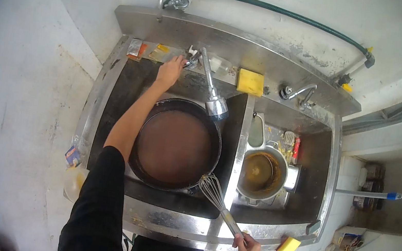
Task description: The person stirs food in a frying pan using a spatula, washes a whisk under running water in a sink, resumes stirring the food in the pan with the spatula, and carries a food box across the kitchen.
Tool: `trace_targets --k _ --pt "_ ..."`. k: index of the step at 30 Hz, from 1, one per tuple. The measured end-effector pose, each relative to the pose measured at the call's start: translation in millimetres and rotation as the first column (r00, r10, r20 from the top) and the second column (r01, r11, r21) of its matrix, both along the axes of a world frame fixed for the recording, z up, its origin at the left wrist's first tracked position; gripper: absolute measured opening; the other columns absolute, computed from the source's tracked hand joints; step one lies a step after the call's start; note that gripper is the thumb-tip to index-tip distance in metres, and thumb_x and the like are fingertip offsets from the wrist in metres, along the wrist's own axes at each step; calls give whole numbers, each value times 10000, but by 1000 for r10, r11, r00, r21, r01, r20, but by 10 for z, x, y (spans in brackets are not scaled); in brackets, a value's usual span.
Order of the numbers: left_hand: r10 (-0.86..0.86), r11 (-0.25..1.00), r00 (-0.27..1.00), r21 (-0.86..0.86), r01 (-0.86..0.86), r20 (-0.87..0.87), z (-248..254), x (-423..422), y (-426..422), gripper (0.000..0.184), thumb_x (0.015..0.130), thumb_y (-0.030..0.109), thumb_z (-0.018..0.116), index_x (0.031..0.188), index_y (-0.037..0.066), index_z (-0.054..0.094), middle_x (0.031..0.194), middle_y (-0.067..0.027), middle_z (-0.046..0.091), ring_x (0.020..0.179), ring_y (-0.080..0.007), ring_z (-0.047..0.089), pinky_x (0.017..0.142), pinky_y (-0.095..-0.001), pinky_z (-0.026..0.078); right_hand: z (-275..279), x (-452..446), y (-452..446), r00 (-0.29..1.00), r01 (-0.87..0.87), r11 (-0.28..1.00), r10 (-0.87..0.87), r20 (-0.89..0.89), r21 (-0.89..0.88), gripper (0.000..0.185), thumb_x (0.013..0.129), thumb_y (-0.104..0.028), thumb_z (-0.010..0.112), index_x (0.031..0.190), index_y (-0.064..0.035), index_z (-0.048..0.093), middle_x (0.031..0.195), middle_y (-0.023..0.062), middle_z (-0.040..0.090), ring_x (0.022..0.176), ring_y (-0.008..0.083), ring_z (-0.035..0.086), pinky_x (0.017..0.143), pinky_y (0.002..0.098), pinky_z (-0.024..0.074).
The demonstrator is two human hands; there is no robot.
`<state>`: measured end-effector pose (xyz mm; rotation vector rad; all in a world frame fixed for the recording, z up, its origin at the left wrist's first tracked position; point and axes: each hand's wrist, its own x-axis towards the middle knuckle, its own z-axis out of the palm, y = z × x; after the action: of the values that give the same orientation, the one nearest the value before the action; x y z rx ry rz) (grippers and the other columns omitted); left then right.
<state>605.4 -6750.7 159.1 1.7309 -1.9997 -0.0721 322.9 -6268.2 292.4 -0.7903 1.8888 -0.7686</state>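
At the back of the left basin, my left hand [170,72] is closed on the tap handle [188,63], beside the base of a flexible metal faucet [209,77]. Below the faucet head stands a large black pot [139,164] full of cloudy brownish liquid. Near the sink's front edge, my right hand [247,250] grips the handle of a wire whisk [216,193]. The whisk points up and left, its wire loops beside the pot's lower right rim. I cannot make out whether water runs from the faucet.
The right basin [303,206] holds a dirty metal pot [281,181], a rectangular pan [257,132] and a slotted utensil [289,138]. A yellow sponge [250,82] lies on the back ledge, another sponge [287,248] near the front edge. A green hose [275,8] runs along the wall.
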Motion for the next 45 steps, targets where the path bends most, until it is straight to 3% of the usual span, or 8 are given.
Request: trace_targets --k 9,15,18,21,25,29,33,45 --pt "-271 963 946 -43 267 -176 -259 269 -457 253 861 224 392 905 20 534 782 -226 562 766 -373 545 656 -448 422 -20 57 -329 988 -117 990 107 -112 -84 217 748 -112 617 882 58 600 676 110 576 594 136 546 565 253 445" --pt "-270 934 955 -208 290 120 -737 504 -956 332 825 310 430 886 13 566 665 -168 572 603 -271 573 567 -379 447 -74 87 -487 989 -59 986 37 -144 -155 211 717 -141 659 830 34 622 673 107 598 570 147 576 559 251 443" --pt "-120 926 971 329 185 -209 -819 532 -1140 445 854 409 382 835 5 567 590 -106 536 469 -180 518 441 -318 420 -80 138 -650 990 -38 977 8 -143 -211 196 705 -146 671 796 21 628 658 99 603 566 131 573 541 250 431" --pt "-2 931 948 345 118 -318 -887 462 -1081 519 866 469 315 762 20 552 551 -41 482 384 -119 430 358 -259 353 -246 175 -893 975 -99 950 33 -219 -297 191 719 -173 658 759 11 627 590 80 592 528 115 559 506 249 417" --pt "364 901 233 404 159 -902 -878 210 -523 424 866 419 348 730 55 518 515 6 403 386 -95 363 357 -244 337 -491 193 -1428 975 -169 958 129 -179 -230 248 713 -220 656 688 23 611 532 85 560 497 135 529 478 266 407" --pt "196 952 337 261 158 -921 165 -424 864 171 858 202 416 919 54 477 769 -26 501 635 -89 478 501 -221 407 -395 306 -1867 900 -306 892 157 -407 -332 318 690 -283 658 676 27 589 587 186 561 530 292 572 518 345 438" --pt "81 915 266 178 361 -960 1067 -762 1698 410 853 369 458 1056 14 490 945 -71 538 837 -136 526 678 -251 443 -417 349 -2008 832 -399 874 219 -509 -277 294 687 -258 644 683 30 583 645 215 568 606 356 567 566 399 451" --pt "-153 943 691 105 316 -707 1044 -948 1369 471 695 267 684 987 -42 480 902 -143 599 837 -203 579 737 -292 434 -349 305 -2345 680 -596 802 494 -542 -17 287 653 -249 666 738 22 619 766 233 588 748 367 581 660 409 473"
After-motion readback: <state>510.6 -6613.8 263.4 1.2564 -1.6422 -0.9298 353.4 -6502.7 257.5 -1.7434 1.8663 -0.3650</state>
